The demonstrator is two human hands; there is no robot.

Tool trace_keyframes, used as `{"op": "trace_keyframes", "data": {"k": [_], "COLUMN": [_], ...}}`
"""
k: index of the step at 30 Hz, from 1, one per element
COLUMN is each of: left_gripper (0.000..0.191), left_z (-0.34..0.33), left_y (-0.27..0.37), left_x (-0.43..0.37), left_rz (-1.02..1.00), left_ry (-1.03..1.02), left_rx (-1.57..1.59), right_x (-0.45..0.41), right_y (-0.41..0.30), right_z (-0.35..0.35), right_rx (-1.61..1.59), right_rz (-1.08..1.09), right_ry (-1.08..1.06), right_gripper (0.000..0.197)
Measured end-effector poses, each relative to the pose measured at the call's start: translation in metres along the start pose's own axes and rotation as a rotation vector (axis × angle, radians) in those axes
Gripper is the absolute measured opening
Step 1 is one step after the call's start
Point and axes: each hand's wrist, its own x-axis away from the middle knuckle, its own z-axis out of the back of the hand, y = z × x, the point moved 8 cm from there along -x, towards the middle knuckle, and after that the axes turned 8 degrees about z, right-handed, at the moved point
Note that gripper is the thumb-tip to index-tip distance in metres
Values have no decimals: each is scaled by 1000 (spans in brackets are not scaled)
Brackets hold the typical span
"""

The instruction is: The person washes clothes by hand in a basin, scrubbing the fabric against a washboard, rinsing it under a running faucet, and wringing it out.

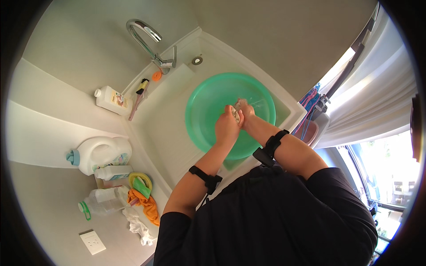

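Note:
Both my hands grip a bunched, wet pale cloth (235, 114) above a round green plastic basin (192, 133). My left hand (228, 124) is closed around its near end. Just to the right and slightly farther off, my right hand (245, 113) holds the other part, touching the left. Splashes of water show beside the right hand. Most of the cloth is hidden by my fingers. The basin stands inside a white laundry sink (159, 139), and how much water it holds is hard to tell.
A chrome faucet (146, 43) rises at the sink's back left, near a scrubbing brush (141, 91) and an orange plug (156, 76). Along the left ledge are a white bottle (111, 101), a detergent jug (100, 154), a green sponge (141, 187) and an orange cloth (146, 204). Hangers (309, 103) hang right.

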Motion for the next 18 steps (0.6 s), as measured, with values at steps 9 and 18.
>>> {"op": "trace_keyframes", "data": {"k": [9, 18], "left_gripper": [27, 49], "left_z": [-8, 57], "left_y": [-39, -88], "left_x": [-14, -23], "left_rz": [68, 299], "left_ry": [114, 116], "left_rx": [-128, 227], "right_x": [-8, 18], "right_y": [9, -95], "right_z": [38, 2], "right_rx": [359, 1640], "right_rz": [-146, 509], "right_ry": [35, -269], "right_gripper": [25, 50]}}
